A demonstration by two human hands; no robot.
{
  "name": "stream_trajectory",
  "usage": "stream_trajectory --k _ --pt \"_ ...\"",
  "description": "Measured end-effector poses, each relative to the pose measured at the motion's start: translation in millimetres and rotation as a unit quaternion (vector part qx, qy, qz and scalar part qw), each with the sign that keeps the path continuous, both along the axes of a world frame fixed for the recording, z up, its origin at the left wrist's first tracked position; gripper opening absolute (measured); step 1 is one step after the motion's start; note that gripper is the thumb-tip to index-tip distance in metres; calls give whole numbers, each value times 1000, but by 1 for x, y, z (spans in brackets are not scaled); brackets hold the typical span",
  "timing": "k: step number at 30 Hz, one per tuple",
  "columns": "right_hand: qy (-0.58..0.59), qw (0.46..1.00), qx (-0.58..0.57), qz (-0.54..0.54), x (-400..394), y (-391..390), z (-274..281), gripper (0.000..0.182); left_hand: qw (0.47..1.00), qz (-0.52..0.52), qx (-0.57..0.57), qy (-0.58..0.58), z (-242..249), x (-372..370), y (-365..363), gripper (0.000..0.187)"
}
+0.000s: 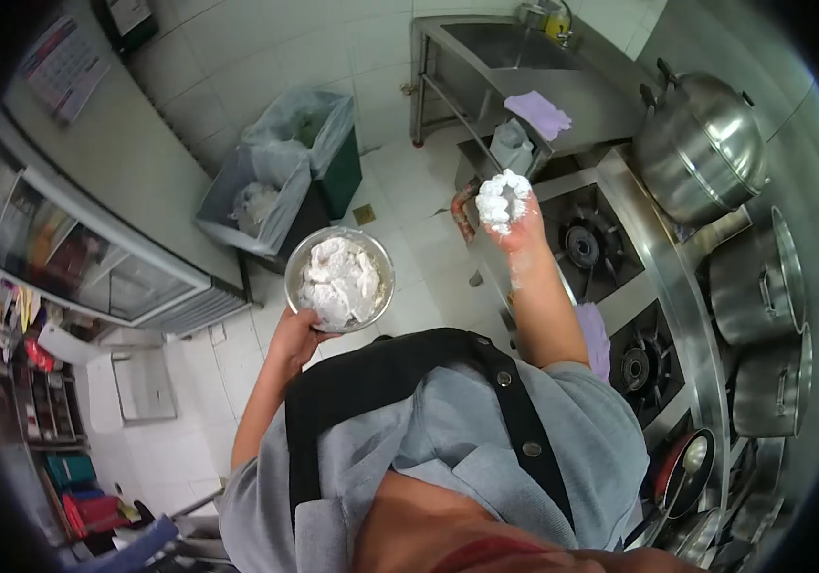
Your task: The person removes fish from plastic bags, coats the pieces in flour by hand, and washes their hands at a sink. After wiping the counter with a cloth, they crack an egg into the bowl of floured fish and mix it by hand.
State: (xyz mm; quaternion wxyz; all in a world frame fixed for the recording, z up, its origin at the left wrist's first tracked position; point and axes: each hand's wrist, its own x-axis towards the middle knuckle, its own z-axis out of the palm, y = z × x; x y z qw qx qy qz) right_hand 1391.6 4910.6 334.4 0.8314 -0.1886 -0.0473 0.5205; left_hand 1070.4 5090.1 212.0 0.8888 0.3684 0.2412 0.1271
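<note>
My left hand (296, 336) grips the near left rim of a round metal bowl (389, 286). White, flour-like powder (338, 304) and lumpy, powder-coated pieces lie inside; their kind is hidden under the coating. Held out to the right, apart from the bowl, is my right hand (508, 210), beside the stove's left edge. Thick white powder cakes its fingers, which look curled. Whether a coated piece sits among them I cannot make out.
A gas stove with burners (581, 241) runs along the right, with a large steamer pot (705, 143) and steel pots (758, 277) behind it. Lined bins (276, 224) stand ahead, left of the sink counter (610, 95). A glass-door fridge (75, 239) is at left.
</note>
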Motion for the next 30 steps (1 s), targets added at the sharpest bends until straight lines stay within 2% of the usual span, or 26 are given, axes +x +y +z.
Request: stream_trajectory --k 2,3,4,7,10,11,12,13,17,20,21,24,25,28,30 --pt "-27 999 25 -32 14 30 11 24 999 -30 10 5 11 31 51 66" --pt "-38 997 17 -57 76 -7 31 23 998 -55 33 10 31 114 26 66" --pt "-78 990 -3 -120 76 3 43 22 996 -74 53 19 40 134 41 66" --pt "-123 983 68 -118 97 19 59 20 986 -145 82 -4 58 207 83 63" --pt "-139 973 60 -174 125 30 74 21 970 -219 100 -32 74 296 107 62" --pt "-131 974 83 -163 143 32 73 22 963 -244 103 -48 78 326 115 61" --pt "-132 963 50 -230 142 41 83 23 962 -248 101 -46 81 351 121 61" --pt "-135 959 49 -243 157 45 84 24 961 -256 98 -49 81 383 128 60" --pt "-149 954 59 -254 241 55 90 22 948 -297 108 -40 112 520 123 54" --pt "-146 955 113 -231 300 76 97 20 932 -350 87 -22 129 604 121 51" --pt "-94 945 82 -303 319 82 104 18 924 -373 74 -30 138 639 113 51" --pt "-61 939 23 -338 360 105 131 22 911 -403 74 -40 161 713 100 48" --pt "-67 937 13 -343 367 113 143 22 911 -405 72 -22 166 735 97 41" --pt "-69 932 -3 -355 390 127 167 24 886 -458 71 0 163 800 90 33" --pt "-54 927 2 -370 417 132 157 25 880 -469 68 -21 152 833 83 27"
